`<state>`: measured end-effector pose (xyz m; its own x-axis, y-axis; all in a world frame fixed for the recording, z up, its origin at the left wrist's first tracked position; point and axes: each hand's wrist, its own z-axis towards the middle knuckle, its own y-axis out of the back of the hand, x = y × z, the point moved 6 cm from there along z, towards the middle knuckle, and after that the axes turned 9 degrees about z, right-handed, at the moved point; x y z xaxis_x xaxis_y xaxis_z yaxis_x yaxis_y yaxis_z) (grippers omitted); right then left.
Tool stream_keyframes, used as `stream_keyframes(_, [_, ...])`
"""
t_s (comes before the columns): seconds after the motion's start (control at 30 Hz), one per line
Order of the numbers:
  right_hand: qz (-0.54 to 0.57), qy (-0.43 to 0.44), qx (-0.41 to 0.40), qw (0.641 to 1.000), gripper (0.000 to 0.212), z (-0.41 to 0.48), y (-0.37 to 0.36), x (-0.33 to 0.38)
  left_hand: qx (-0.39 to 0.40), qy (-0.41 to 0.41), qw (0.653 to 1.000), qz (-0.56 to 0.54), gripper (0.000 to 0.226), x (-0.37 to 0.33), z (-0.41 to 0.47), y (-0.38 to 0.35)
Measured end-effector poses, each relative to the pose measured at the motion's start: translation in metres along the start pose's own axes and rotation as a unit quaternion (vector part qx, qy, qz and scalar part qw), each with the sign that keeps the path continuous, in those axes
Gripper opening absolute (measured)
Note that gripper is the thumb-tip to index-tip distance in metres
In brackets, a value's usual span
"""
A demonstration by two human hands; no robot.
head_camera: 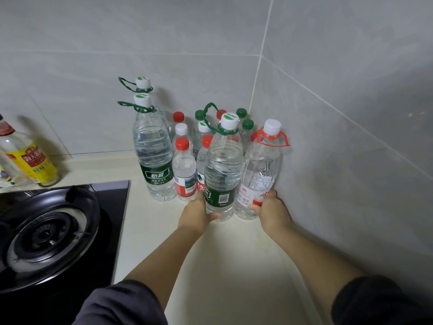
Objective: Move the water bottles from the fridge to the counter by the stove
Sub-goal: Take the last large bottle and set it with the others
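Rear small bottles (199, 114) show only caps; the stove (46, 231) runs off left.

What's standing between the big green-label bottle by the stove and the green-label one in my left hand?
Head view: two small red-capped bottles, one beside the big bottle, the other partly hidden behind the held bottle.

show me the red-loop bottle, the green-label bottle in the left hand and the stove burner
red-loop bottle (263, 165): head view, on its clear body above the label
front green-label bottle (218, 194): head view, on its green label
stove burner (44, 233): head view, on the centre cap
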<state>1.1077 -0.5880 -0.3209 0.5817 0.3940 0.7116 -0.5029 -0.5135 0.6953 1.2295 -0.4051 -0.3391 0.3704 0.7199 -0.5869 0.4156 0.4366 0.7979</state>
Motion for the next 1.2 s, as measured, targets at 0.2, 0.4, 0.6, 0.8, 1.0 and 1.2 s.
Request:
stream_keyframes(0.2, [0.014,0.0,0.017,1.0,0.056,0.0,0.001,-0.004,0.005,0.032,0.999,-0.004,0.074,0.0,0.004,-0.003])
stream_keyframes(0.4, [-0.016,-0.008,0.01,1.0,0.056,-0.005,0.001,0.001,0.014,0.047,0.999,0.005,0.074,0.001,-0.007,-0.008])
stream_keyframes(0.6, [-0.08,0.02,0.032,0.996,0.057,-0.03,-0.002,0.005,0.021,0.08,0.996,0.04,0.08,0.008,-0.028,0.005])
stream_keyframes(0.8, [-0.211,0.035,0.131,0.968,0.056,-0.047,-0.029,0.034,-0.082,0.172,0.982,-0.015,0.096,0.049,-0.031,0.061])
stream_keyframes(1.0, [-0.104,0.021,0.122,0.987,0.062,-0.03,-0.062,0.049,-0.154,0.201,0.956,-0.147,0.116,0.071,0.006,0.083])
stream_keyframes(1.2, [-0.128,-0.002,0.106,0.986,0.065,-0.022,-0.07,0.046,-0.188,0.236,0.941,-0.152,0.119,0.064,0.017,0.069])
